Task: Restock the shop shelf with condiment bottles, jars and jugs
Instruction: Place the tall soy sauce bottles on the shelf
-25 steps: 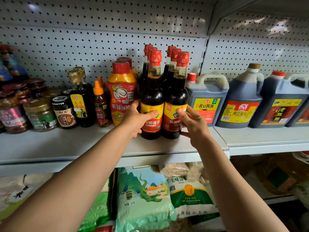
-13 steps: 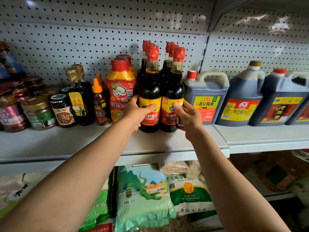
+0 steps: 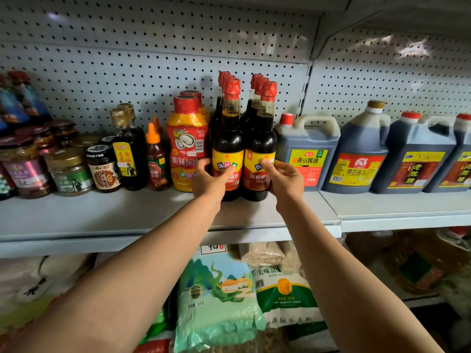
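Two dark soy sauce bottles with red caps stand side by side on the grey shelf (image 3: 153, 215), at the front of two rows of the same kind. My left hand (image 3: 209, 179) is wrapped around the left front bottle (image 3: 228, 138) at its yellow and red label. My right hand (image 3: 284, 179) grips the right front bottle (image 3: 261, 141) the same way. Both bottles are upright and rest on the shelf, close to the bottles behind them.
An orange oyster sauce bottle (image 3: 186, 146) stands upside down just left of the pair. A soy jug (image 3: 307, 151) stands just right, with more jugs (image 3: 356, 154) beyond. Jars (image 3: 68, 169) and small bottles fill the left. Rice bags (image 3: 216, 301) lie on the shelf below.
Both hands have pushed the two front bottles back along the shelf, away from its front edge and up against the rows behind.
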Available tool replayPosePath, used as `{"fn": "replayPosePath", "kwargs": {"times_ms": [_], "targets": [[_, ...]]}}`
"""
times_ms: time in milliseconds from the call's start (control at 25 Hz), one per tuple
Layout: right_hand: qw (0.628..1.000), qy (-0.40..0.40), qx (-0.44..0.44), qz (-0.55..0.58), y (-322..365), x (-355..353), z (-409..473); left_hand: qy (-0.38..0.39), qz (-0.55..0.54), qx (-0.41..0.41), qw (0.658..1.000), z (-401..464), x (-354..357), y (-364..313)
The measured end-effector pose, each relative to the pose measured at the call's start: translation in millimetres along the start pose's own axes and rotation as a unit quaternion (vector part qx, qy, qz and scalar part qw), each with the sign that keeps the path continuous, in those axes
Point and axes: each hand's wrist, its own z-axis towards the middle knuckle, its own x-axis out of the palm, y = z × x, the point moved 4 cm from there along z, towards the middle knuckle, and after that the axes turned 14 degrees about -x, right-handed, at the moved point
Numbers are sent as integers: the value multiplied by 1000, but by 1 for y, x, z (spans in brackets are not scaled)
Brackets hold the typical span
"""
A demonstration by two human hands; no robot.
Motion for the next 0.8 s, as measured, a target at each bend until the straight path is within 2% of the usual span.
{"fn": "replayPosePath", "kwargs": {"times_ms": [280,600,800], "targets": [[996,-34,-31,-72,-7,0,-7,-14,-24,-33,999,5,4,3],[997,-55,-24,-54,-15,6,1,-27,-23,-47,998,16,9,5],[994,-66,-37,-80,-17,11,5,-27,-26,-50,998,20,12,4]]}}
